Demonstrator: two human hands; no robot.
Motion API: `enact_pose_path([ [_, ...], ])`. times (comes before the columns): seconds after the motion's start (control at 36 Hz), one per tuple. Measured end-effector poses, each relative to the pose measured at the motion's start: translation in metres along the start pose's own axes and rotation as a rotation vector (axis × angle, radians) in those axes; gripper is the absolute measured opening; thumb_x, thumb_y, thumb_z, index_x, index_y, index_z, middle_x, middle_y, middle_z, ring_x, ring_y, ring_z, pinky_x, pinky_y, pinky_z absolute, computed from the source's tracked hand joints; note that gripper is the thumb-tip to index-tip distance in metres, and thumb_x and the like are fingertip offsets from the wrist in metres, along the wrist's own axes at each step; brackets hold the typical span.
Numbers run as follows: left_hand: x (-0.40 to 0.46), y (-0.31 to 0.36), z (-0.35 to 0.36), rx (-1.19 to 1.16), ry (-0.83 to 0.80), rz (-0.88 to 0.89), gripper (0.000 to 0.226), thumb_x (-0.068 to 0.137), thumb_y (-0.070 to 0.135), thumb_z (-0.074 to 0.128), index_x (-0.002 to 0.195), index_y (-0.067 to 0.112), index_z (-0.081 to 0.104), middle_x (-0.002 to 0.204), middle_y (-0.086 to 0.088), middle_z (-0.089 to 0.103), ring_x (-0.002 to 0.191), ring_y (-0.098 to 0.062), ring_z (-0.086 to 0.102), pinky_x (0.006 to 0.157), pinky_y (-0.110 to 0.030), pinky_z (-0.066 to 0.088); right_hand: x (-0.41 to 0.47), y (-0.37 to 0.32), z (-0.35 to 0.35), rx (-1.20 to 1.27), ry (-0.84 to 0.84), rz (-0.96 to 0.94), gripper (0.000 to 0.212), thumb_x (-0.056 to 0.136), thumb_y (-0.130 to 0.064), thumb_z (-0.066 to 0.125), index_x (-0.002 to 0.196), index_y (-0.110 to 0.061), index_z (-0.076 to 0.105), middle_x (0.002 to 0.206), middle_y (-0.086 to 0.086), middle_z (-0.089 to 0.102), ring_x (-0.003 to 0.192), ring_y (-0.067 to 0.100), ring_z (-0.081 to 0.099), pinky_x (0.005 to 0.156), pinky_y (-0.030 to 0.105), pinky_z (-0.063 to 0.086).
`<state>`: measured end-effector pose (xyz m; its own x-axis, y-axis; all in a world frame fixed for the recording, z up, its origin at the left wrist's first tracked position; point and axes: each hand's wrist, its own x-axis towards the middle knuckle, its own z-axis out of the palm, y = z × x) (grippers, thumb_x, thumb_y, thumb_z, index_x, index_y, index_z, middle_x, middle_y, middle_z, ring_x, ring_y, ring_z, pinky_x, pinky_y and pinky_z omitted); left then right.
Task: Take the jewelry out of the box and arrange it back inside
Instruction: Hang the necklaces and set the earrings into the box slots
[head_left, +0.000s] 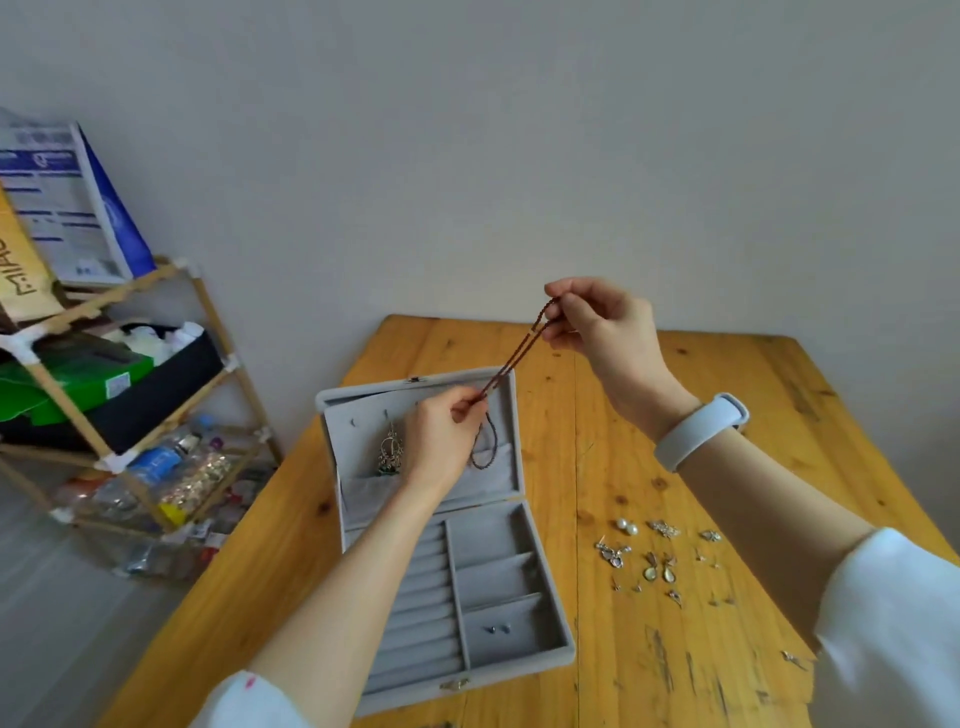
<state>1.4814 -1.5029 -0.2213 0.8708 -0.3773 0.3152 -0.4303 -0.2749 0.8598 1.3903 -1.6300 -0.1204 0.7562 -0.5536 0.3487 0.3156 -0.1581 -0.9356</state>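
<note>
Both hands pinch a brown beaded necklace (511, 354) mid-frame; left hand (441, 436) low, right hand (597, 322) higher. Grey jewelry box (519, 613) open below; loose earrings (657, 558) lower right.

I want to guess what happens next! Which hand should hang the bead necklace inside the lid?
Probably the left hand: it pinches the bead necklace right at the box lid, while the right hand holds the other end higher up.

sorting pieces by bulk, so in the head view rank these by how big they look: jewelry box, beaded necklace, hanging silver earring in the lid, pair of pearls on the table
1. jewelry box
2. beaded necklace, stretched between left hand and right hand
3. hanging silver earring
4. pair of pearls

The necklace is held nearer the camera, but its rank is clear.
</note>
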Motion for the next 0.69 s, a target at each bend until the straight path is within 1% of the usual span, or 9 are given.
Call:
enact_pose_path([
  [0.11, -0.002, -0.008, 0.007, 0.165, 0.084, 0.138, 0.015, 0.083, 0.011, 0.065, 0.097, 0.008, 0.071, 0.083, -0.010, 0.072, 0.077, -0.025, 0.067, 0.070, -0.030, 0.050, -0.002, 0.012, -0.004, -0.008, -0.008, 0.018, 0.027, 0.095, 0.000, 0.040, 0.085, -0.016, 0.061, 0.071, 0.001, 0.058, 0.056, 0.008, 0.059, 0.058, 0.018, 0.052],
  [0.17, -0.002, -0.013, 0.008, 0.261, 0.140, 0.266, 0.015, 0.081, 0.007, 0.067, 0.095, 0.009, 0.072, 0.083, -0.009, 0.073, 0.074, -0.025, 0.067, 0.066, -0.028, 0.047, -0.003, 0.016, -0.007, -0.002, -0.010, 0.025, 0.026, 0.095, -0.001, 0.040, 0.087, -0.015, 0.061, 0.072, 0.001, 0.058, 0.057, 0.008, 0.059, 0.059, 0.019, 0.052],
  [0.22, -0.002, -0.017, 0.009, 0.329, 0.191, 0.366, 0.016, 0.078, 0.002, 0.067, 0.092, 0.007, 0.072, 0.084, -0.008, 0.073, 0.073, -0.025, 0.069, 0.063, -0.027, 0.051, -0.003, 0.018, -0.009, 0.004, -0.013, 0.030, 0.026, 0.095, -0.001, 0.040, 0.088, -0.014, 0.061, 0.072, 0.002, 0.058, 0.058, 0.008, 0.059, 0.058, 0.019, 0.052],
  [0.31, -0.001, -0.019, 0.008, 0.325, 0.273, 0.437, 0.017, 0.078, 0.000, 0.064, 0.093, 0.003, 0.071, 0.087, -0.009, 0.072, 0.075, -0.023, 0.069, 0.069, -0.024, 0.052, -0.003, 0.021, -0.012, 0.015, -0.006, 0.035, 0.025, 0.095, -0.002, 0.040, 0.089, -0.015, 0.061, 0.074, 0.002, 0.058, 0.058, 0.009, 0.060, 0.058, 0.019, 0.051],
  [0.36, 0.000, -0.016, 0.007, 0.280, 0.337, 0.452, 0.016, 0.081, 0.002, 0.059, 0.092, 0.000, 0.070, 0.088, -0.011, 0.071, 0.076, -0.023, 0.068, 0.074, -0.016, 0.045, -0.002, 0.021, -0.013, 0.034, 0.002, 0.031, 0.025, 0.095, -0.002, 0.040, 0.089, -0.014, 0.061, 0.074, 0.003, 0.058, 0.058, 0.009, 0.060, 0.057, 0.019, 0.050],
  [0.47, 0.003, -0.009, 0.006, 0.155, 0.398, 0.423, 0.028, 0.085, 0.011, 0.044, 0.092, -0.001, 0.068, 0.090, -0.012, 0.065, 0.072, -0.022, 0.064, 0.070, -0.026, 0.051, -0.005, 0.023, -0.013, 0.051, 0.008, 0.028, 0.026, 0.095, -0.001, 0.040, 0.088, -0.015, 0.062, 0.073, 0.002, 0.058, 0.057, 0.008, 0.059, 0.057, 0.019, 0.050],
  [0.56, 0.000, -0.016, 0.009, 0.203, 0.385, 0.475, 0.025, 0.083, 0.007, 0.044, 0.089, -0.002, 0.067, 0.090, -0.014, 0.062, 0.079, -0.014, 0.056, 0.072, -0.020, 0.044, -0.009, 0.026, -0.014, 0.049, 0.020, 0.019, 0.025, 0.095, -0.001, 0.041, 0.089, -0.014, 0.062, 0.074, 0.003, 0.059, 0.058, 0.008, 0.059, 0.057, 0.019, 0.050],
  [0.61, -0.006, -0.028, 0.013, 0.282, 0.311, 0.500, 0.021, 0.083, 0.005, 0.047, 0.090, 0.001, 0.066, 0.091, -0.013, 0.061, 0.078, -0.018, 0.058, 0.069, -0.025, 0.047, -0.013, 0.029, -0.016, 0.044, 0.022, 0.020, 0.024, 0.094, -0.001, 0.042, 0.089, -0.013, 0.062, 0.074, 0.003, 0.059, 0.058, 0.009, 0.059, 0.058, 0.020, 0.051],
  [0.69, -0.015, -0.045, 0.017, 0.435, 0.231, 0.500, 0.011, 0.077, -0.002, 0.064, 0.087, 0.002, 0.067, 0.087, -0.011, 0.063, 0.073, -0.026, 0.064, 0.060, -0.032, 0.053, -0.020, 0.036, -0.018, 0.004, -0.003, 0.036, 0.022, 0.094, -0.001, 0.043, 0.090, -0.012, 0.062, 0.075, 0.004, 0.060, 0.059, 0.009, 0.060, 0.059, 0.021, 0.053],
])
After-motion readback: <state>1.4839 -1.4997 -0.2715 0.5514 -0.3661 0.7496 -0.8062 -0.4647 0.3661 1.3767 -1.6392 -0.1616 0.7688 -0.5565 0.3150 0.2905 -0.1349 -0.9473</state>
